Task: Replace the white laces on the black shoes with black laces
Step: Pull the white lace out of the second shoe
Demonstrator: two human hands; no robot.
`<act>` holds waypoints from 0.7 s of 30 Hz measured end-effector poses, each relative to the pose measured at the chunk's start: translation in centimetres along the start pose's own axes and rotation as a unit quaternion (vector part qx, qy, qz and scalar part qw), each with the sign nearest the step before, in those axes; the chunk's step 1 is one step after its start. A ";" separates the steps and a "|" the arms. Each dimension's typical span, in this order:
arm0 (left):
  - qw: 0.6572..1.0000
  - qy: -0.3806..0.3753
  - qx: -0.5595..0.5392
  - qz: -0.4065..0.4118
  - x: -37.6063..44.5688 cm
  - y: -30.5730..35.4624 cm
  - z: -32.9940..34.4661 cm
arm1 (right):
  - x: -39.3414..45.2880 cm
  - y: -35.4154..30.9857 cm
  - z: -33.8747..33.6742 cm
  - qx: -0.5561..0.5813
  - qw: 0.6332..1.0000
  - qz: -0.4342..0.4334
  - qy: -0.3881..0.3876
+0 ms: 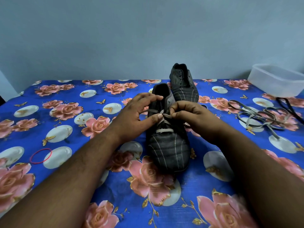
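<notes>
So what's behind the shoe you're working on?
Behind the near shoe stands the second black shoe, with no white lace showing in its eyelets. Its toe is partly covered by the near shoe and the right hand.

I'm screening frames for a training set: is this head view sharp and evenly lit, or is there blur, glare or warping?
Head view: soft, even light with no glare; the near shoe and white lace are sharp. The right hand is clear, but that forearm smears at the bottom right. The wide lens bows the floral cloth at its edges.
</notes>
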State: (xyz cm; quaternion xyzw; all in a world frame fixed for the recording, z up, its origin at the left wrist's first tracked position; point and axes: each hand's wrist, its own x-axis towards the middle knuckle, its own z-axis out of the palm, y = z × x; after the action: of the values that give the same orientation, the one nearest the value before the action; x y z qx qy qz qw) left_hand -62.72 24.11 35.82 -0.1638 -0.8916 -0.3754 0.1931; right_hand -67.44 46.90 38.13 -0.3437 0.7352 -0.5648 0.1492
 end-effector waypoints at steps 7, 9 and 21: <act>1.000 0.001 -0.006 -0.007 -0.1 0.1 -0.1 | 0.3 0.4 0.9 -0.046 0.994 -0.065 0.069; 1.000 0.001 -0.003 -0.005 -0.1 0.1 -0.1 | 0.3 0.2 0.6 -0.026 0.996 -0.051 0.061; 1.000 0.007 0.009 -0.002 0.0 0.0 -0.2 | 0.3 0.4 0.6 -0.009 0.998 -0.048 0.041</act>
State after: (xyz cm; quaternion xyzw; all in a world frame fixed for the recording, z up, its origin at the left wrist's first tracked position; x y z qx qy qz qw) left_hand -62.63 24.01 35.94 -0.1578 -0.8940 -0.3686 0.2002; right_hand -67.41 46.36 37.66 -0.3565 0.7285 -0.5782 0.0885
